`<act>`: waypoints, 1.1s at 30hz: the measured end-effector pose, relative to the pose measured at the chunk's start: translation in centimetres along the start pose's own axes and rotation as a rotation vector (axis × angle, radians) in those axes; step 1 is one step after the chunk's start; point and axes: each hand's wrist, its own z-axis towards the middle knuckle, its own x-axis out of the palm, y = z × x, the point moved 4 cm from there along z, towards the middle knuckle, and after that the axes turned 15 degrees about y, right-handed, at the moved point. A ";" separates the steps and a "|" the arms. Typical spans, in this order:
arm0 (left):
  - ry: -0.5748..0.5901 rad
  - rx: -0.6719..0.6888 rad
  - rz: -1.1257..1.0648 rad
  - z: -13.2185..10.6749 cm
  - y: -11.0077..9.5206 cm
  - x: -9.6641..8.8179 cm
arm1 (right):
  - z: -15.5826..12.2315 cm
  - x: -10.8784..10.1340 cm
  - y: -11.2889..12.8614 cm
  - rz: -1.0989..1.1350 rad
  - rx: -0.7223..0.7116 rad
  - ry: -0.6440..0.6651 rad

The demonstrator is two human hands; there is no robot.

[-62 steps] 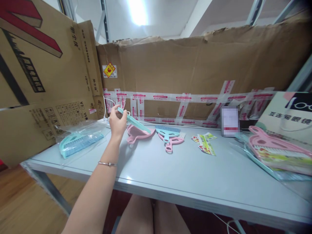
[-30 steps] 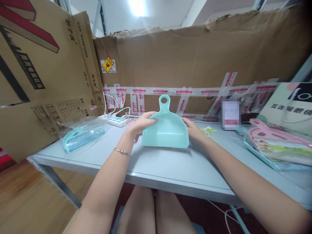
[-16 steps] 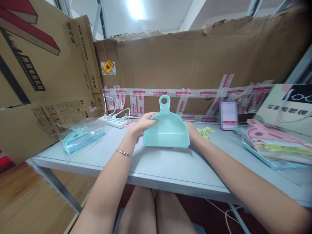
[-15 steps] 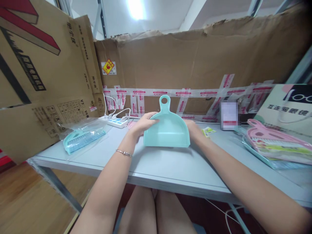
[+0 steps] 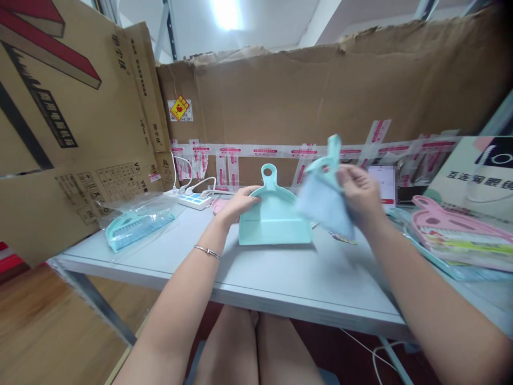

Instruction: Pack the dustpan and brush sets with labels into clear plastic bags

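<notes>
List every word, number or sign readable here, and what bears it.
"互连网眼镜": pale panel at right.
"商用电脑机箱": left carton, sideways.
"V3": left carton.
"V6": left carton.
Broken-glass sign: yellow-red sticker on the back cardboard.
Too small or blurred: print on the tape, white label behind the sticker, other left carton lettering, phone-like screen, green card at right.

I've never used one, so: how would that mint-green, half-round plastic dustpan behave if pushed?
The dustpan is probably stiff: its straight edge shows no sag. It's likely light, being an open scoop, and might slide readily on the smooth-looking grey table.
</notes>
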 end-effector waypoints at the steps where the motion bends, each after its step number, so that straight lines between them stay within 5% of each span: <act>1: 0.001 0.002 -0.020 0.1 0.1 0.1 | -0.5 1.5 0.6 -0.018 0.019 0.041; 6: 0.013 0.076 -0.034 0.1 -0.2 0.6 | -2.4 7.2 2.1 -0.170 -0.019 0.223; 16: 0.140 0.131 0.116 0.3 -0.3 2.4 | -2.7 7.5 1.7 -0.391 -0.182 0.010; 21: 0.115 0.089 0.118 0.5 0.1 2.4 | -2.1 7.2 0.3 -0.420 -0.085 -0.028; 23: 0.116 0.078 0.101 0.5 0.2 2.3 | -1.7 7.0 -0.6 -0.326 0.029 0.040; 28: 0.195 0.084 0.180 0.3 0.3 2.6 | -1.5 8.0 -1.6 -0.166 0.156 0.476; 33: 0.173 0.129 0.293 0.8 0.5 2.8 | -1.7 8.2 -1.3 -0.207 0.147 0.513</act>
